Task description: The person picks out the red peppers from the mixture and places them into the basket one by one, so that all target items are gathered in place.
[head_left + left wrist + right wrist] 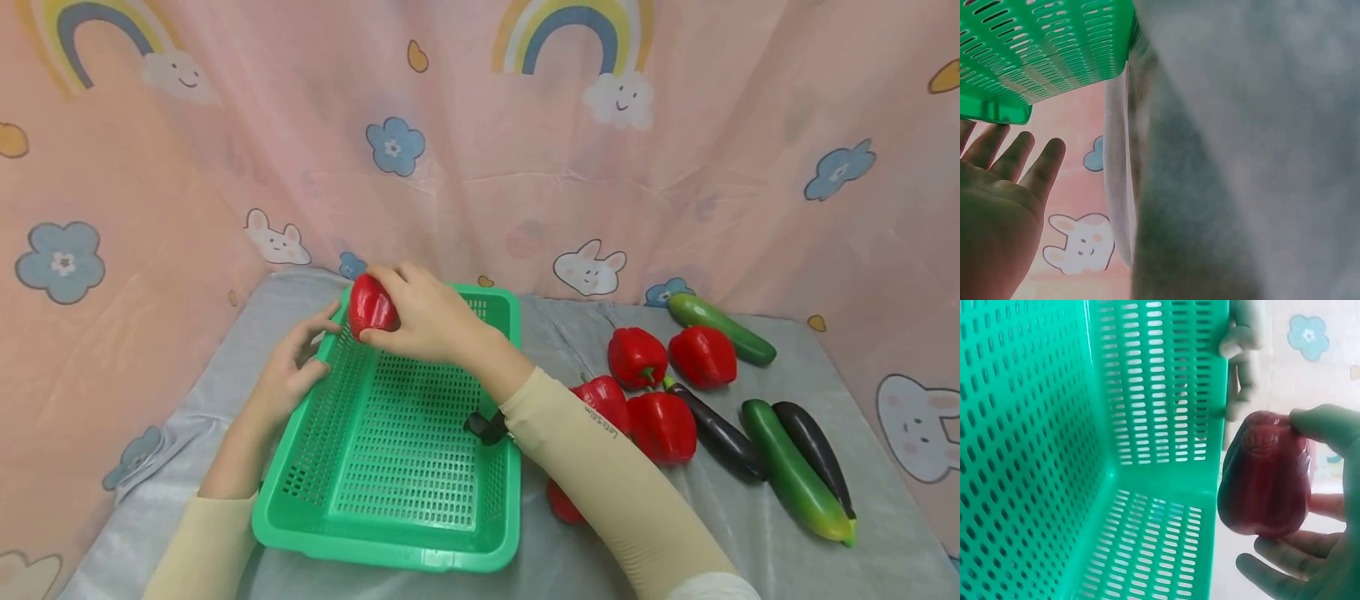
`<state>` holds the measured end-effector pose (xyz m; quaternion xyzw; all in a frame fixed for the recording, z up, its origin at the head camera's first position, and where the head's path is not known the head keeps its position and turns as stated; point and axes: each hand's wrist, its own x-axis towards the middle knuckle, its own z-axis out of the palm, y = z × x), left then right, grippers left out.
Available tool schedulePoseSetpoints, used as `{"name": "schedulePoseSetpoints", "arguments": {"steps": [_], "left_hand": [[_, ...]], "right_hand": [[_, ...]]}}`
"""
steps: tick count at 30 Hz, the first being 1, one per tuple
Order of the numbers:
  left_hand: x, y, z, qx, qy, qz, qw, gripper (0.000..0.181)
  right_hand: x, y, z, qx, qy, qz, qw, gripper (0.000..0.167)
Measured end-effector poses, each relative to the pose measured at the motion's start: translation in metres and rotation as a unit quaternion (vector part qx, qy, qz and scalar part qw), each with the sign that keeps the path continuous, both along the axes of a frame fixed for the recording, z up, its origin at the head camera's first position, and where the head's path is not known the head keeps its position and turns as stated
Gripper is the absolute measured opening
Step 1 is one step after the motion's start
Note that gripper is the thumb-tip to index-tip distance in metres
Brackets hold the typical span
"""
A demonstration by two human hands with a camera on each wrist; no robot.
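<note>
The right arm (pixel 592 467) is extended forward and leftward, the right hand (pixel 423 315) curved in a grip between thumb and fingers, while the left hand (pixel 282 373) is held with fingers spread

The basket (pixel 408 555) is vivid green. The held pepper (pixel 369 304) is bright red, like the loose peppers (pixel 662 427). The eggplants (pixel 722 437) are purple-black; one cucumber (pixel 722 330) is plain green, while another cucumber (pixel 791 471) turns yellow at its tip. The sleeves (pixel 622 492) are beige, the tabletop (pixel 555 333) grey, the curtain (pixel 480 208) pink with blue flowers (pixel 62 263), white rabbits (pixel 588 271) and rainbows (pixel 573 17) (tan, white, yellow, blue).
</note>
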<state>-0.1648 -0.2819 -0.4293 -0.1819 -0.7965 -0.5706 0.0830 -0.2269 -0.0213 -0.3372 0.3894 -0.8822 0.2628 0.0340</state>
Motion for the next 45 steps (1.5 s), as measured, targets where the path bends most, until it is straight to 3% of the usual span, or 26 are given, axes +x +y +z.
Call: {"name": "schedulePoseSetpoints", "arguments": {"steps": [7,22,45], "left_hand": [[0.001,0.003,0.001,0.017,-0.005,0.005,0.9998,0.045],[0.002,0.002,0.003,0.000,-0.012,0.007,0.9999,0.047],[0.004,0.003,0.003,0.016,-0.025,0.001,0.9996,0.047]], "right_hand": [[-0.001,-0.005,-0.016,0.021,-0.030,0.002,0.9993,0.084],[-0.002,-0.011,-0.041,0.029,-0.079,0.018,0.9963,0.084],[-0.009,-0.011,-0.052,0.092,-0.097,0.011,0.9910,0.084]]}}
